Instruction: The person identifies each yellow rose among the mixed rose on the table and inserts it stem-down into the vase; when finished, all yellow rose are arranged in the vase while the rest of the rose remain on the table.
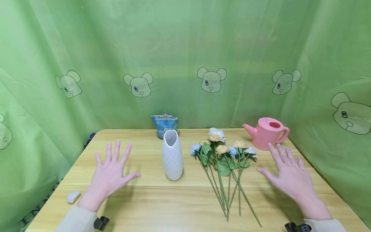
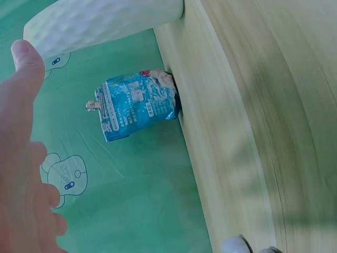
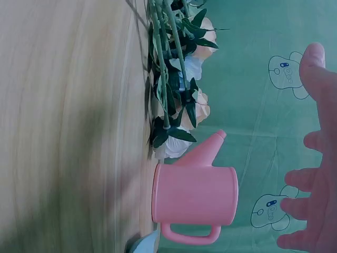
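Note:
My left hand (image 1: 109,174) is held over the table's left side with its fingers spread, holding nothing. My right hand (image 1: 291,175) hovers likewise on the right, fingers apart. Between them stands a white textured vase (image 1: 172,158), upright and nearest to the left hand. Several artificial flowers with long green stems (image 1: 221,190) lie on the table, their white, peach and blue blooms (image 1: 222,149) pointing to the back. Beyond the right fingertips is a pink watering can (image 1: 265,135), its spout to the left. A blue bag with a clip (image 2: 139,103) stands behind the vase.
The wooden table (image 1: 150,206) carries a small whitish rounded object (image 1: 73,196) at its left edge, kind unclear. A green curtain (image 1: 179,48) with bear-head prints hangs close behind the table and along both sides.

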Motion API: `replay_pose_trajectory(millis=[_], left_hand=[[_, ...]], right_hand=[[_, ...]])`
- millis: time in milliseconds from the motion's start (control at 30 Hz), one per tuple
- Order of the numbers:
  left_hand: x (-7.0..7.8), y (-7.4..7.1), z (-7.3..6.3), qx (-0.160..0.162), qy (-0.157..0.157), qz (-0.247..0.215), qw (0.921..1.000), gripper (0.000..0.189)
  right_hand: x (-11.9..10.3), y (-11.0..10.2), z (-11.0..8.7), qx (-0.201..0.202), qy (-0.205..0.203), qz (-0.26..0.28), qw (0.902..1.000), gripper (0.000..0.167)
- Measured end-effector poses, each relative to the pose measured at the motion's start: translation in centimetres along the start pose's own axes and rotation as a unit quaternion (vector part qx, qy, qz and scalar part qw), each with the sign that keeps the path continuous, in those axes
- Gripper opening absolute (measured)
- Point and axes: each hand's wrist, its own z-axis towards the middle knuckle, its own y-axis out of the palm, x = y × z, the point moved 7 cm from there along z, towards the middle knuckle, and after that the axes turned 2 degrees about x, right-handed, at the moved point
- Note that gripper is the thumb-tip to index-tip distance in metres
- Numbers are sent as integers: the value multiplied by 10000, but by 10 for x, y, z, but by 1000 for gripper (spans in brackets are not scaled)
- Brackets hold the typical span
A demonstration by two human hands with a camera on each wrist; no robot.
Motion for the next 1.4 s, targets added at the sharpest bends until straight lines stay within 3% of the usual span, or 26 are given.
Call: replay_pose_trajectory(millis=[200, 333, 467, 567, 667, 767, 900, 1033, 1133, 1200, 1267, 1400], left_hand=[[0, 2, 3, -84, -85, -455, 9989, 100], [2, 5, 6, -87, -218, -1494, 9885, 98], [7, 10, 10, -17, -455, -2813, 9585, 96], [12, 13, 13, 123, -639, -3402, 9381, 94], [19, 16, 17, 376, -743, -3878, 9180, 91], [27, 19, 20, 663, -706, -4493, 8881, 89], [39, 23, 24, 918, -595, -5152, 8501, 82], [54, 17, 26, 883, -660, -5616, 8200, 74], [61, 23, 29, 840, -723, -5844, 8039, 73], [63, 33, 32, 852, -757, -5891, 7999, 74], [65, 44, 35, 845, -773, -5873, 8013, 78], [70, 52, 38, 772, -845, -5816, 8054, 84]], right_hand=[[4, 0, 3, -78, 428, 1101, 9930, 83], [6, 2, 6, -179, 767, 2300, 9700, 74], [4, 9, 8, -346, 980, 3382, 9353, 64], [3, 19, 8, -522, 1207, 4023, 9060, 61], [3, 34, 8, -774, 1526, 4699, 8660, 62], [2, 51, 6, -1075, 1865, 5262, 8227, 66], [-2, 70, 4, -1370, 2243, 5746, 7751, 68], [-6, 85, 2, -1604, 2552, 6098, 7330, 66], [-10, 92, 1, -1756, 2662, 6199, 7169, 63], [-13, 95, 1, -1832, 2680, 6190, 7152, 61], [-16, 97, 2, -1898, 2693, 6165, 7151, 60], [-19, 101, 3, -1968, 2807, 6157, 7095, 58]])
